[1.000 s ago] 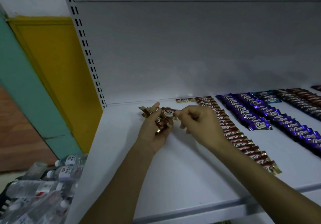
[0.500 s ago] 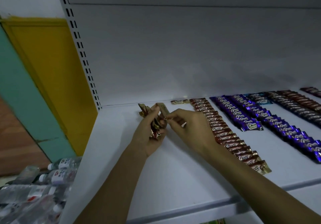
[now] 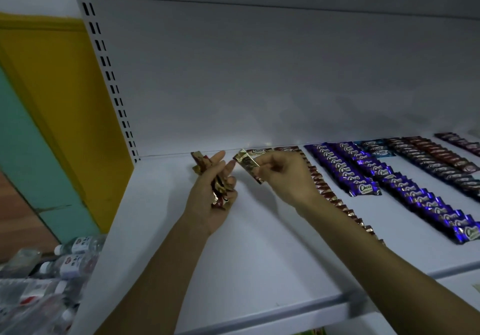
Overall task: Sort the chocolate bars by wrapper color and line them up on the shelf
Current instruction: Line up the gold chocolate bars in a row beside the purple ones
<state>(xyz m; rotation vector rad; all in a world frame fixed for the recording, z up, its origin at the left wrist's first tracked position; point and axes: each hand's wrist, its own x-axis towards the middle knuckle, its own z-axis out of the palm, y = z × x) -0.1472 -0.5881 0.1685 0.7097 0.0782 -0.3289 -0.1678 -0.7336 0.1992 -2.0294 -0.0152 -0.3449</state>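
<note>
A white metal shelf [image 3: 259, 256] with a grey back panel fills the view in dim light. A slotted upright [image 3: 109, 74] runs along its left edge. Beyond it is a yellow wall panel [image 3: 52, 100], and water bottles [image 3: 65, 264] lie heaped low at the left.

Two bare arms reach in from the near edge. The hands are close together but not touching, over the far left part of the shelf. The left hand [image 3: 210, 199], palm up, holds a bunch of brown and gold bars [image 3: 219, 186], with its lower fingers curled around them and its upper fingers straighter. Just to its right, the right hand [image 3: 285, 176] pinches a single brown and gold bar [image 3: 248, 165] between thumb and fingertips. That bar is tilted and lifted off the shelf.

Sorted bars lie in rows that run from far to near. A brown row [image 3: 335, 199] starts behind the right hand and is partly hidden by the right forearm. A lone bar [image 3: 259, 151] lies crosswise at the back panel, just to the left of the row's far end. To the right come two purple rows [image 3: 420, 199], then a short stack of blue bars [image 3: 379, 150] at the far end, then dark brown rows [image 3: 441, 163] reaching the right edge.
</note>
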